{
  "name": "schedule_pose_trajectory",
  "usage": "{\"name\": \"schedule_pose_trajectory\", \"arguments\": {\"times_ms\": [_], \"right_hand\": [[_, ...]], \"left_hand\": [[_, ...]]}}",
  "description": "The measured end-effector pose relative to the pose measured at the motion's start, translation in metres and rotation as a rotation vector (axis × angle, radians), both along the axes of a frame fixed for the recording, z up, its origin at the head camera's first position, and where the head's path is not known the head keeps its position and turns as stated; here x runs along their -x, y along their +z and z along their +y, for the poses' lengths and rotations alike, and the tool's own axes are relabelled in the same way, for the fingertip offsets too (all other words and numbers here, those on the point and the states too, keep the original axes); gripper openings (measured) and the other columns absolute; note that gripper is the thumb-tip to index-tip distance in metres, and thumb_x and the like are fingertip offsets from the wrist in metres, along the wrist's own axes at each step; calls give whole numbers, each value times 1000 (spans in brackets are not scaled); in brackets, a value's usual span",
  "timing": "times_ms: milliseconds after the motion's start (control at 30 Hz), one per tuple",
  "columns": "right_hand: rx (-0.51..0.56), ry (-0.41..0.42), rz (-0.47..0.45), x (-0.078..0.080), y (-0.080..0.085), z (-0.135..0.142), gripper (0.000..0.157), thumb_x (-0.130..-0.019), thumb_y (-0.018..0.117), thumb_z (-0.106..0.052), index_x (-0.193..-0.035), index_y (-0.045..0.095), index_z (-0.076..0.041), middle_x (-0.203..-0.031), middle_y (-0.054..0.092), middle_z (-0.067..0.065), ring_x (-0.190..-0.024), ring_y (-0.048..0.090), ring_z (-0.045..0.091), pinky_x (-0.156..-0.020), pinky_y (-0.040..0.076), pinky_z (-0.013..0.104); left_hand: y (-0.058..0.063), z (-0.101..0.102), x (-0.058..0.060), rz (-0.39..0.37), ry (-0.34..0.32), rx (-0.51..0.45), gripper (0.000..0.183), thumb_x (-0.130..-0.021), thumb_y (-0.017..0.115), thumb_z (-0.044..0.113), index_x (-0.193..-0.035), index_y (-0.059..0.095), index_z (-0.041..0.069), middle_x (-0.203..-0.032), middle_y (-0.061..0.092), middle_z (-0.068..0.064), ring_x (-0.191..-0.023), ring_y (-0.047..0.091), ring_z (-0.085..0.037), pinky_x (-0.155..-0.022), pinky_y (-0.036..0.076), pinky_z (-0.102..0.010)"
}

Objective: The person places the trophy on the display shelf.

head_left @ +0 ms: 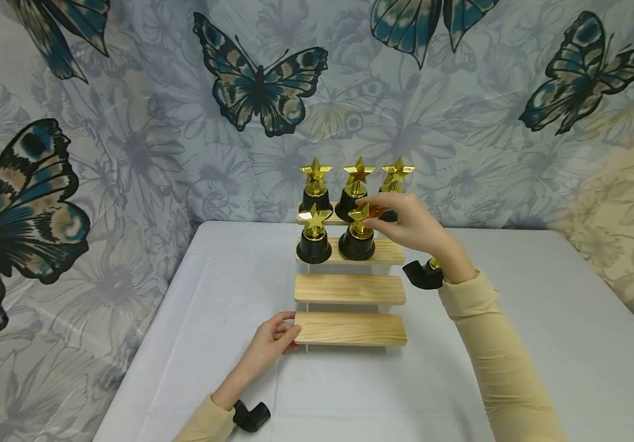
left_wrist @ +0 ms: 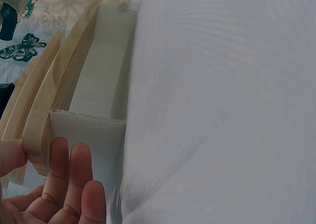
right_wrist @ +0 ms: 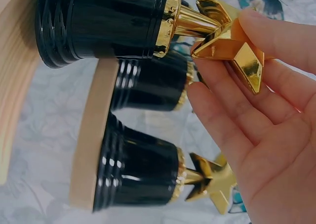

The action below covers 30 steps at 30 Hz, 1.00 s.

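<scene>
A tiered display stand has several pale wooden shelves; its lowest shelf (head_left: pixel 350 328) is pinched at the left end by my left hand (head_left: pixel 274 337). In the left wrist view, the thumb and fingers of my left hand (left_wrist: pixel 61 189) are at the end of the shelf (left_wrist: pixel 37 130). My right hand (head_left: pixel 408 224) holds a gold star trophy (head_left: pixel 357 244) with a black base by its star, on the second shelf from the top. The right wrist view shows thumb and fingers of the right hand (right_wrist: pixel 276 115) on the star of this trophy (right_wrist: pixel 113 21).
Left of the held trophy stands another star trophy (head_left: pixel 314 245). Three more are on the top shelf: left (head_left: pixel 315 190), middle (head_left: pixel 354 184) and right (head_left: pixel 397 172), the right one partly hidden by my hand. Butterfly-patterned fabric (head_left: pixel 145 153) hangs behind the white-covered table (head_left: pixel 228 270).
</scene>
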State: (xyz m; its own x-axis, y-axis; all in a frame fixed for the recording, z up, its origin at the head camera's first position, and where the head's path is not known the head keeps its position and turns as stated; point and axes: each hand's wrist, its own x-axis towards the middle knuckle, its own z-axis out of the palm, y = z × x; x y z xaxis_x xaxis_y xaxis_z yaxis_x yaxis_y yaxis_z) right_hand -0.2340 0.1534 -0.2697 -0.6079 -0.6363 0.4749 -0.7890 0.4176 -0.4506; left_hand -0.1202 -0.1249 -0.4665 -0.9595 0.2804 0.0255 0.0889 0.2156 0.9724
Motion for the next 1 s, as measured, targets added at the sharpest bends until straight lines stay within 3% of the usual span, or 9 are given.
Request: {"name": "schedule_pose_trajectory", "arguments": {"times_ms": [533, 633, 767, 1000], "right_hand": [[-23, -19, -61, 10, -8, -10, 34, -87, 66, -9, -119, 60, 3, -106, 65, 11, -89, 61, 20, -81, 49, 40], [-19, -22, -76, 11, -8, -11, 35, -87, 66, -9, -119, 60, 3, -108, 65, 12, -90, 61, 20, -81, 49, 41], [-24, -27, -82, 12, -9, -12, 36, -88, 65, -10, -120, 59, 3, -107, 64, 13, -90, 60, 22, -83, 48, 43], [-30, -40, -89, 14, -10, -13, 36, -89, 64, -11, -122, 58, 3, -95, 65, 9, -86, 60, 20, -84, 48, 44]], "left_hand": [[1, 1, 1, -4, 3, 9, 41, -94, 56, 17, -126, 47, -9, -82, 65, -11, -66, 64, -24, -54, 47, -26], [9, 2, -2, -4, -1, 9, 39, -94, 55, 11, -125, 47, -11, -81, 65, -13, -67, 63, -30, -55, 48, -29], [28, 4, -9, 3, -7, 17, 36, -94, 54, 7, -123, 46, -14, -81, 64, -15, -69, 63, -37, -55, 48, -31], [6, 2, -2, 1, 7, 12, 40, -94, 57, 15, -125, 48, -9, -81, 65, -11, -67, 63, -28, -54, 47, -28]]}}
